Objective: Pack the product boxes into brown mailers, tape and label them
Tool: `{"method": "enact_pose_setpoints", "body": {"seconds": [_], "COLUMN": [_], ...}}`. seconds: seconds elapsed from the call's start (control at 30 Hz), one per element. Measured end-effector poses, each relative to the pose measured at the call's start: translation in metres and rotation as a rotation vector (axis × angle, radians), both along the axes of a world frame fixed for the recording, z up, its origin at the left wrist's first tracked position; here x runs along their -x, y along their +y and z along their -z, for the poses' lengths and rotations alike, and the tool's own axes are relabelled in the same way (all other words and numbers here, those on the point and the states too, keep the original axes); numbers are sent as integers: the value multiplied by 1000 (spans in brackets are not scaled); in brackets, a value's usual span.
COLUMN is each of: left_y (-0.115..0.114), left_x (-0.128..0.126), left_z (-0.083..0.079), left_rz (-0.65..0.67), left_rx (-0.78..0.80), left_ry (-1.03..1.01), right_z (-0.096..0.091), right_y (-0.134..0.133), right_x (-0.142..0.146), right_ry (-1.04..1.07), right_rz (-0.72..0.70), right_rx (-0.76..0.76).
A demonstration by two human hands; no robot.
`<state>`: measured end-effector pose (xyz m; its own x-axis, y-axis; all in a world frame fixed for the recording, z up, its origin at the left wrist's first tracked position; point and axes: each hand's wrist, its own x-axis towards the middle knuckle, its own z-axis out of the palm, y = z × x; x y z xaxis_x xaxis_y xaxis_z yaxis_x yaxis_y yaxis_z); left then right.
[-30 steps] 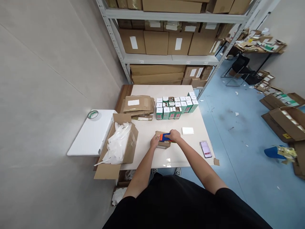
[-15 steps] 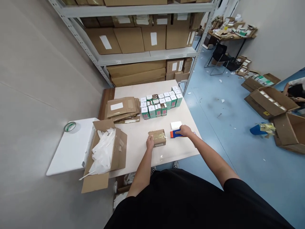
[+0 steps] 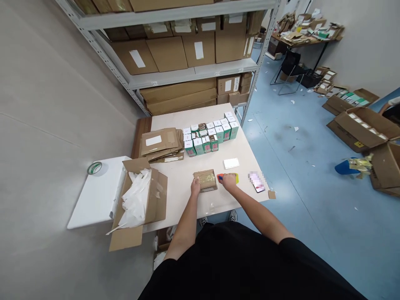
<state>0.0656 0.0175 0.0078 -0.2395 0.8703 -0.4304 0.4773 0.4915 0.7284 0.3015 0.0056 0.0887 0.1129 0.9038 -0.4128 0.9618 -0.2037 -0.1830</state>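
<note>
A small cardboard box [image 3: 206, 180] lies on the table, with shiny tape across its top. My left hand [image 3: 196, 186] is closed on its left side, steadying it. Just right of the box, my right hand [image 3: 229, 181] grips a tape dispenser [image 3: 220, 177] whose blue, orange and yellow parts show around the fingers. Most of the dispenser is hidden by the hand. Behind it rests a white pad-like block [image 3: 231, 163]. To the right lies a phone [image 3: 256, 182] with a blurred, pinkish screen, near the table's right edge.
Green-and-white cartons [image 3: 206, 141] stand in rows behind, beside a stack of flattened cardboard [image 3: 161, 143]. At left, an open carton [image 3: 158, 196] holds white plastic; a tape roll [image 3: 94, 168] lies on a white surface. Loaded shelving [image 3: 193, 74] rises behind the table.
My right hand has moved left and slightly down with the tape dispenser, close to the box's right side. The phone is now uncovered. My left hand stays on the box.
</note>
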Motion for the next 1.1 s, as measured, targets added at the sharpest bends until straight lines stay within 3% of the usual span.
{"method": "enact_pose_setpoints", "body": {"seconds": [0.13,0.23,0.4,0.6,0.73,0.9,1.0,1.1], "left_y": [-3,-3,-2,-3,-4,-1,1,1], "left_x": [4,6,6,5,3,2,3,6], "left_z": [0,3,13,15,11,3,2,5], "left_rz": [13,9,-8,-15,-15,0,11,20], "left_rx": [-12,-18,-4,-30,-20,20,35,16], "left_ry": [-18,-32,-39,-65,-55,-15,0,-46], "right_z": [33,53,79,94,71,33,29,32], "right_y": [-36,-52,-60,-67,-50,-25,-27,-27], "right_x": [-13,-40,-73,-81,-57,23,71,89], "right_ry": [28,34,63,32,154,478,535,475], "right_rz": [115,103,83,184,271,187,118,151], "right_rx": [-19,-93,-55,71,-92,-177,-160,-135]}}
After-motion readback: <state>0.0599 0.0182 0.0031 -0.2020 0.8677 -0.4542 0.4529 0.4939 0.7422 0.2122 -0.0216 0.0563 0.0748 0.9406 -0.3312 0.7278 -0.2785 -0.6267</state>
